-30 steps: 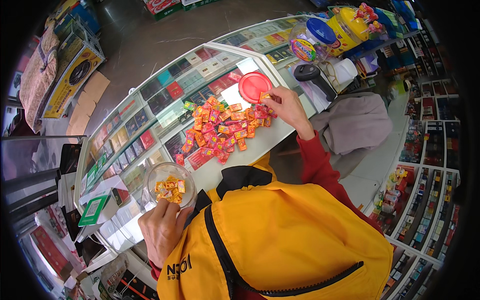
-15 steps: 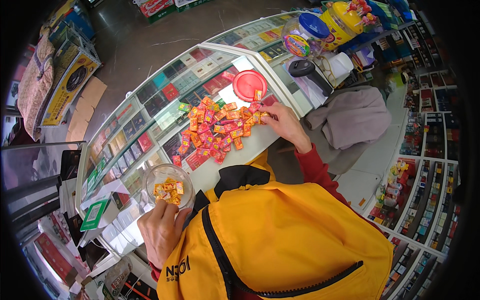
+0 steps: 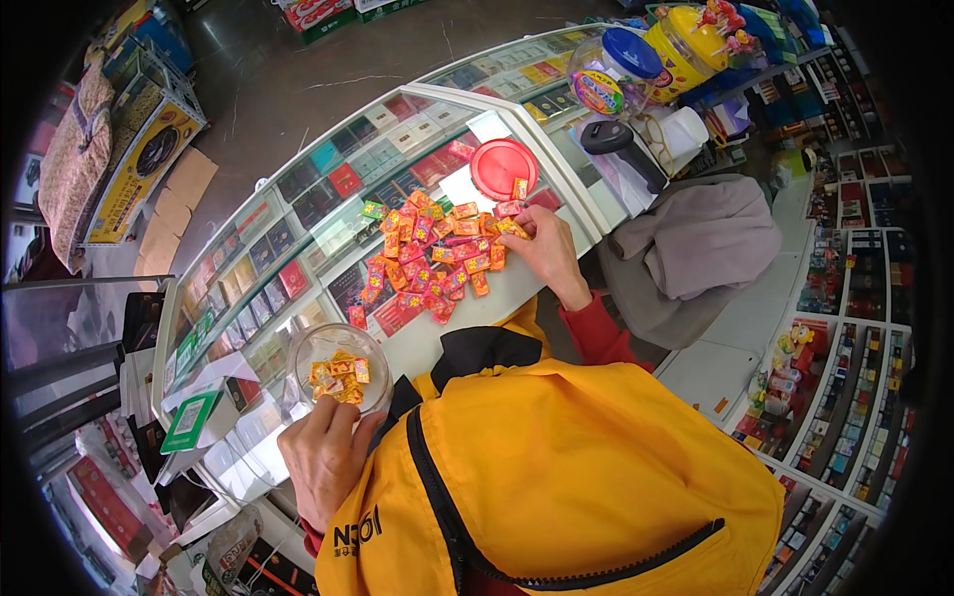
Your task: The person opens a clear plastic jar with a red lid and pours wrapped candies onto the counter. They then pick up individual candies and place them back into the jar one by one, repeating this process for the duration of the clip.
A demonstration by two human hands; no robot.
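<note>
A loose heap of small wrapped candies (image 3: 422, 268), red, pink and orange, lies on the glass counter. At its right edge my right hand (image 3: 553, 256) is closed, thumb and fingertips pinching an orange-yellow wrapped candy (image 3: 512, 228). My left hand (image 3: 326, 459) grips the near rim of a clear round jar (image 3: 382, 370), its fingertips partly hidden. Inside the jar are several yellow-orange wrapped candies (image 3: 341, 373). Beyond the heap lies a round red lid (image 3: 502, 167), with one yellow candy (image 3: 521, 188) at its near edge. A green candy (image 3: 373, 210) sits at the heap's far left.
Boxes fill the glass display counter (image 3: 343, 179). Toward the back right stand a black handheld scanner (image 3: 621, 149), a blue-lidded candy jar (image 3: 626, 60) and a yellow lollipop tub (image 3: 686, 45). A grey cloth covers a chair (image 3: 696, 233). A green code card (image 3: 189, 422) stands left.
My right hand has shifted slightly left over the heap's edge and now pinches an orange-yellow candy. My left hand stays at the jar's rim. The whole view has shifted slightly.
</note>
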